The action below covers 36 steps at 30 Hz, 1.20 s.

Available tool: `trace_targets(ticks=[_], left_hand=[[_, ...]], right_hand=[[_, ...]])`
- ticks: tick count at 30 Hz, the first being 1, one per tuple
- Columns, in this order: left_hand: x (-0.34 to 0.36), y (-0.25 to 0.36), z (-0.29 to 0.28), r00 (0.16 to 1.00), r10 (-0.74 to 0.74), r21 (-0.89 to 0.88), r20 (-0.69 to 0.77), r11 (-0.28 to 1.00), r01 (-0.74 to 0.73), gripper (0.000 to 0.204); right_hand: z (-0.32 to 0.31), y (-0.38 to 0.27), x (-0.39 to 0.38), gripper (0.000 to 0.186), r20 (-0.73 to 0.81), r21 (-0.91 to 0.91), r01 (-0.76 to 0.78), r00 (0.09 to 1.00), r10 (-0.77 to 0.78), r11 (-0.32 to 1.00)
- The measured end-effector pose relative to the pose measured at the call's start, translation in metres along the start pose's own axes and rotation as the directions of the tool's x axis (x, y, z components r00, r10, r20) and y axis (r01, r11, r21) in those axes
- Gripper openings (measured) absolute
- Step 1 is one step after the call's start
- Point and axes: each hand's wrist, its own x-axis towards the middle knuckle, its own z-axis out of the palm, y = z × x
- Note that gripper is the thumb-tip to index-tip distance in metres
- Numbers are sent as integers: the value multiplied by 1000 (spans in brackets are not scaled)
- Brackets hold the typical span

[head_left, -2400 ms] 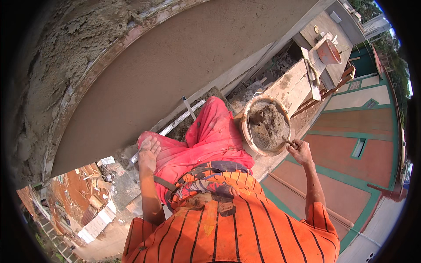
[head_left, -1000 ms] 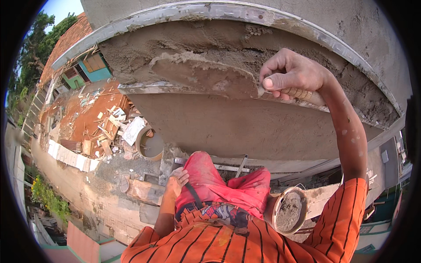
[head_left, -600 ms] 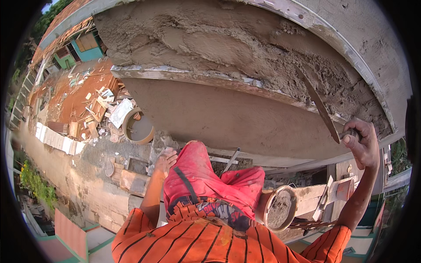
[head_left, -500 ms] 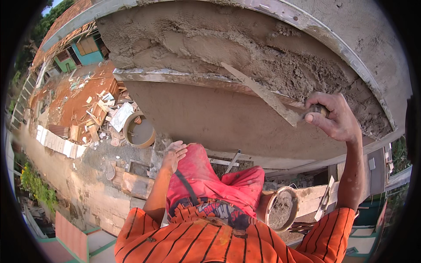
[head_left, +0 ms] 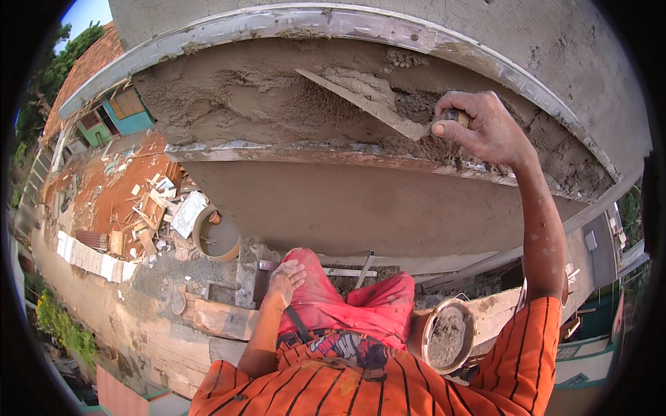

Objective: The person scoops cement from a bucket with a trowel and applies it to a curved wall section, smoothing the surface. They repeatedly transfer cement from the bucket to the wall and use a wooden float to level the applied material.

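My right hand (head_left: 479,130) is closed round the short handle of a pointed trowel (head_left: 364,104). The blade lies against wet mortar (head_left: 229,76) on the wall, its tip toward the upper left, with a lump of mortar along its upper edge. Straight battens bound this rough band: a pale upper one (head_left: 305,23) and a mortar-smeared lower one (head_left: 277,152). My left hand (head_left: 286,279) hangs with fingers extended beside my knee in red trousers, holding nothing.
A bucket of mortar (head_left: 447,336) stands to the right of my legs, near planks. Smoother plaster (head_left: 361,208) covers the wall below the lower batten. Far below on the left are a round tub (head_left: 216,234), scrap wood (head_left: 149,208) and a paved strip.
My right hand has moved the trowel up and left, from across the lower batten onto the rough mortar. My left hand has shifted slightly down and right, still empty.
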Motion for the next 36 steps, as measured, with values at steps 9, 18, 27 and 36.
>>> trace_targets(ticks=[9,18,27,36], left_hand=[[8,-6,9,993,32,-23,110,999,-29,41],[7,-18,4,996,-10,-2,93,1000,10,43],[21,-23,5,982,6,-9,188,1000,-4,38],[23,-12,1,975,-39,7,217,999,38,38]], right_hand=[[-46,35,-39,31,-157,-165,65,983,-92,984],[-59,52,-74,25,-173,-171,-117,981,87,978],[-66,16,-125,28,-372,-395,-141,928,-18,908],[-20,-46,-96,28,117,431,411,857,-502,803]])
